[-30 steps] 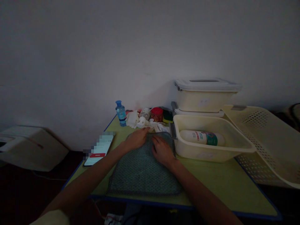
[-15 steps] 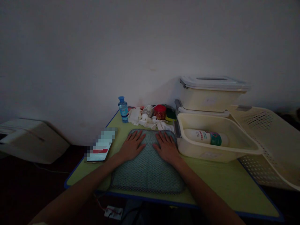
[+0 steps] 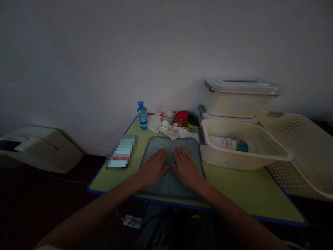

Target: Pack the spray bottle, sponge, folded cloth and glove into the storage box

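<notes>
A grey-green cloth with a dark stitched border is spread flat on the table in front of me. Over its left half is my left hand, palm down with the fingers stretched out side by side. My right hand mirrors it on the right half, also flat and slightly blurred. Their thumbs point toward each other across a narrow gap near the cloth's middle. Neither hand grips anything. Whether the palms press on the cloth or hover just over it, I cannot tell.
Left of the cloth lies a phone. Behind stand a blue bottle, crumpled white gloves and a red-lidded jar. At right, an open cream bin holds a white bottle, beside lidded boxes and a perforated basket.
My hands have come closer together and back from the cloth's far edge, with fingers less spread. The camera view has shifted a little.
</notes>
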Motion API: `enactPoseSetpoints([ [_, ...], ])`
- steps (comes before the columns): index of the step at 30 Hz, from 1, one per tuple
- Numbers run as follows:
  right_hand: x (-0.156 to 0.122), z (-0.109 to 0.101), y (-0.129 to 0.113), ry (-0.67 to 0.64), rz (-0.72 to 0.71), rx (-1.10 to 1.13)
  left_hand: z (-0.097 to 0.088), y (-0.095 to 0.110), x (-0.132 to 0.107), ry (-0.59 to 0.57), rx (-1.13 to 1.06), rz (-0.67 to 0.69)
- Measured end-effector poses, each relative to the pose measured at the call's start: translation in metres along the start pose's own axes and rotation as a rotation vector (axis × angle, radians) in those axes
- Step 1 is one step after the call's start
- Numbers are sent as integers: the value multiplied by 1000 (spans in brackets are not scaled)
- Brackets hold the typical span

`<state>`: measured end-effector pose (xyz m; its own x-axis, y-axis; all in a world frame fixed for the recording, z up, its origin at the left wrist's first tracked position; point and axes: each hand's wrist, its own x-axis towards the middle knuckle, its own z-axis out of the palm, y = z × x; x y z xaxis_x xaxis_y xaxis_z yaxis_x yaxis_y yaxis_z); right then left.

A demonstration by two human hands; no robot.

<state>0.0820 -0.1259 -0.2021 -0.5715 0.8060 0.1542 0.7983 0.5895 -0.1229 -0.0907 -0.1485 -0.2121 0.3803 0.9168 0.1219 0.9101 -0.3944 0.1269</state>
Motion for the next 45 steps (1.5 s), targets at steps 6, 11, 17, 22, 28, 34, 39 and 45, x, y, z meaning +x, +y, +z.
enactPoseSetpoints([
  [6,-29,9,-3,-50,-65,45,4,10,-36,-13,-15,121],
  [11,-40,0,17,-108,-129,89,-6,-3,-49,-61,-33,185],
  [17,-66,-20,32,-222,-354,190,-19,-3,-56,-137,-103,341],
  [22,-81,-29,35,-279,-400,214,-22,-3,-55,-184,-150,388],
  [28,-86,-35,36,-281,-401,204,-24,-7,-58,-234,-165,415],
  [34,-88,-53,42,-281,-397,157,-26,-10,-68,-252,-140,408],
  [39,-86,-47,47,-183,-359,43,-28,-13,-77,-251,-116,389],
  [45,-79,-46,44,-1,-394,-107,-37,-21,-86,-232,-183,368],
])
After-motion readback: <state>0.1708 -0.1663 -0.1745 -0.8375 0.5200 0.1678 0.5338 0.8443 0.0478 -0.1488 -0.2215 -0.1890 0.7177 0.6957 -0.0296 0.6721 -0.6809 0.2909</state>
